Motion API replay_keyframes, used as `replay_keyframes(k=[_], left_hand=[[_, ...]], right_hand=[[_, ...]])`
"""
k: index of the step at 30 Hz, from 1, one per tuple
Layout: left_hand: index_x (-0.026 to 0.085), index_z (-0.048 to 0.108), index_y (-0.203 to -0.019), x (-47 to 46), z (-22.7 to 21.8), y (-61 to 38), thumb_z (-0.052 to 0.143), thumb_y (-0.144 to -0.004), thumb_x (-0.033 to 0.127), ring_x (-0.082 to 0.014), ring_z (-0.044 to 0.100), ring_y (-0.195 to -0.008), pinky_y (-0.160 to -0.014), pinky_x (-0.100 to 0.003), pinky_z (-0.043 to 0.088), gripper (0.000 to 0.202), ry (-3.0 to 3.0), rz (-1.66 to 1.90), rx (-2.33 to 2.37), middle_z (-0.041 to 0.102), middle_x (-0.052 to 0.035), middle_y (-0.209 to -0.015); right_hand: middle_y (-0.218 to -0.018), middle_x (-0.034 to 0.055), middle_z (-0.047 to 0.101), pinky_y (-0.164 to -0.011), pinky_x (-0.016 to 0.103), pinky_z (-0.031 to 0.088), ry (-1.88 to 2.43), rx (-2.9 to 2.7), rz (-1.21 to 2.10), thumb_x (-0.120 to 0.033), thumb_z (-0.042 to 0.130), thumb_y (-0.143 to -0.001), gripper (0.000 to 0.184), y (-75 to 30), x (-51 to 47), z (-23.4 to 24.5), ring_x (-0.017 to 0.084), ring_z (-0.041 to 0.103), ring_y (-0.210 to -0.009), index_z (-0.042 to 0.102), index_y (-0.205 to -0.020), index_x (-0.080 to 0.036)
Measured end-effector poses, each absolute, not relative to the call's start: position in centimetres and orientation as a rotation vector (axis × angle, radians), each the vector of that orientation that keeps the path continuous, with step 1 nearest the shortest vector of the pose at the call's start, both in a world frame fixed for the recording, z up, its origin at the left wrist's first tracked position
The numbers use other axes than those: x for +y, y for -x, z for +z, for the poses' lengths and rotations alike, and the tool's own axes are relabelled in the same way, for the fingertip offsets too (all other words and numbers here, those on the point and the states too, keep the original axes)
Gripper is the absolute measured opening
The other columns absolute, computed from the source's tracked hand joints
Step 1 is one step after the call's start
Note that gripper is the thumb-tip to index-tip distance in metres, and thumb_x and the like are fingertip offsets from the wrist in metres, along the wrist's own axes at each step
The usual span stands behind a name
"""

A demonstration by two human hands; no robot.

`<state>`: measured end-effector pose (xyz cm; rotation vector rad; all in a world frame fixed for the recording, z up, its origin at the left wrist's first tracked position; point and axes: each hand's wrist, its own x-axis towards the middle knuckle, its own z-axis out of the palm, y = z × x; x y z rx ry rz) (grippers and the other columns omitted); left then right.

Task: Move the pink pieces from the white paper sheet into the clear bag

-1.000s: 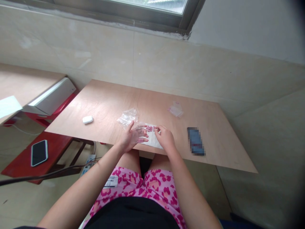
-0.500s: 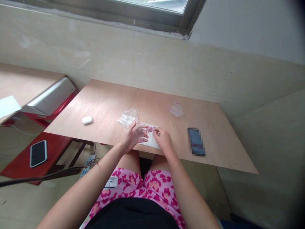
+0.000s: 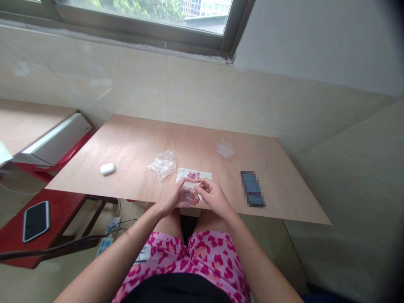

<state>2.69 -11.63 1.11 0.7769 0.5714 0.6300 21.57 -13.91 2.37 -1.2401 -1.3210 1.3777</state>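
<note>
Left hand (image 3: 175, 198) and right hand (image 3: 214, 198) pinching a small clear bag (image 3: 190, 196), just below a white card (image 3: 193, 176).
Left hand cupped around the bag, right fingertips gripping its edge; pink beads (image 3: 191, 175) on the card, crumpled plastic bag (image 3: 163, 165) just left of the card.

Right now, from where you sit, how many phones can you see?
2: a pixelated phone lies toward the right of the plywood table; a black-screened phone lies on the red bench at left. Others may be hidden.

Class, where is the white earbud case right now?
In the head view, the white earbud case lies on the plywood table, toward the person's left, beside the crumpled clear plastic bag.
</note>
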Motion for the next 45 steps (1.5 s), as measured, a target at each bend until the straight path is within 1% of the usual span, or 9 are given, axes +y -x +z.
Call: replay_keyframes(k=[4, 9, 14, 17, 20, 28, 35, 40, 45], left_hand=[[0.027, 0.052, -0.127, -12.9, 1.2, -3.1, 0.045, -0.100, 0.071, -0.0216, 0.071, -0.081, -0.074, -0.031, 0.048, 0.052, -0.787, 0.582, 0.619, 0.076, -0.0060, -0.091], [0.023, 0.052, -0.119, -13.9, 1.9, -3.7, 0.042, -0.100, 0.072, -0.0230, 0.071, -0.082, -0.074, -0.033, 0.050, 0.053, -0.885, 0.573, 0.662, 0.076, -0.0084, -0.089], [0.021, 0.059, -0.110, -13.8, 0.7, -4.0, 0.063, -0.096, 0.062, -0.0156, 0.064, -0.075, -0.068, -0.028, 0.047, 0.043, -1.053, 0.684, 0.749, 0.070, -0.0063, -0.099], [0.021, 0.063, -0.107, -13.3, -0.4, -3.8, 0.071, -0.094, 0.051, -0.0168, 0.062, -0.085, -0.077, -0.030, 0.048, 0.034, -1.276, 0.771, 0.783, 0.065, -0.0044, -0.099], [0.020, 0.065, -0.108, -13.0, -0.8, -3.4, 0.070, -0.095, 0.046, -0.0205, 0.062, -0.095, -0.086, -0.033, 0.049, 0.030, -1.407, 0.769, 0.818, 0.065, -0.0057, -0.101], [0.021, 0.067, -0.110, -13.3, -0.3, -3.5, 0.063, -0.100, 0.043, -0.0235, 0.066, -0.098, -0.091, -0.037, 0.051, 0.025, -1.579, 0.723, 0.885, 0.071, -0.0072, -0.105], [0.021, 0.068, -0.098, -13.5, -0.4, -3.6, 0.063, -0.099, 0.041, -0.0228, 0.065, -0.089, -0.082, -0.034, 0.051, 0.021, -1.740, 0.748, 1.010, 0.070, -0.0056, -0.092], [0.020, 0.067, -0.100, -13.9, 0.6, -3.5, 0.062, -0.100, 0.038, -0.0213, 0.065, -0.089, -0.082, -0.033, 0.049, 0.018, -1.773, 0.798, 0.987, 0.070, -0.0056, -0.095], [0.020, 0.068, -0.094, -13.9, 0.7, -3.5, 0.061, -0.101, 0.040, -0.0212, 0.065, -0.086, -0.076, -0.030, 0.050, 0.023, -1.709, 0.802, 0.983, 0.069, -0.0051, -0.089]], right_hand=[[-0.065, -0.0031, 0.061, -0.050, 0.026, 0.040, 1.253, -1.185, 1.416, -0.058, 0.076, -0.084, 0.043, -22.0, -15.4, 2.4, 0.013, 0.053, -0.052, 0.067, -0.103, -0.020], [-0.062, -0.0035, 0.056, -0.048, 0.024, 0.032, 1.277, -1.179, 1.457, -0.061, 0.075, -0.084, 0.043, -23.0, -16.2, 2.1, 0.010, 0.042, -0.049, 0.069, -0.089, -0.018], [-0.072, -0.0007, 0.063, -0.052, 0.024, 0.035, 1.258, -1.253, 1.415, -0.054, 0.072, -0.090, 0.036, -24.1, -16.2, 1.7, 0.011, 0.045, -0.056, 0.071, -0.090, -0.018], [-0.076, 0.0007, 0.065, -0.057, 0.024, 0.040, 1.280, -1.333, 1.328, -0.049, 0.071, -0.091, 0.031, -24.4, -16.2, 1.6, 0.013, 0.052, -0.064, 0.073, -0.089, -0.019], [-0.081, 0.0016, 0.069, -0.063, 0.025, 0.043, 1.318, -1.392, 1.255, -0.044, 0.069, -0.093, 0.026, -24.4, -16.2, 1.8, 0.015, 0.058, -0.071, 0.073, -0.089, -0.019], [-0.083, 0.0014, 0.072, -0.071, 0.027, 0.046, 1.395, -1.531, 1.067, -0.034, 0.065, -0.097, 0.019, -24.4, -16.2, 1.7, 0.017, 0.064, -0.078, 0.073, -0.088, -0.020], [-0.084, 0.0010, 0.071, -0.072, 0.027, 0.046, 1.358, -1.573, 1.009, -0.030, 0.063, -0.098, 0.016, -23.7, -16.6, 2.3, 0.017, 0.063, -0.078, 0.070, -0.087, -0.021], [-0.083, 0.0007, 0.069, -0.070, 0.027, 0.046, 1.357, -1.577, 1.001, -0.031, 0.062, -0.099, 0.018, -23.4, -17.0, 2.3, 0.016, 0.062, -0.076, 0.070, -0.086, -0.021], [-0.085, 0.0013, 0.071, -0.069, 0.026, 0.046, 1.351, -1.554, 1.018, -0.032, 0.061, -0.099, 0.017, -23.0, -17.2, 2.1, 0.016, 0.064, -0.077, 0.070, -0.089, -0.021]])
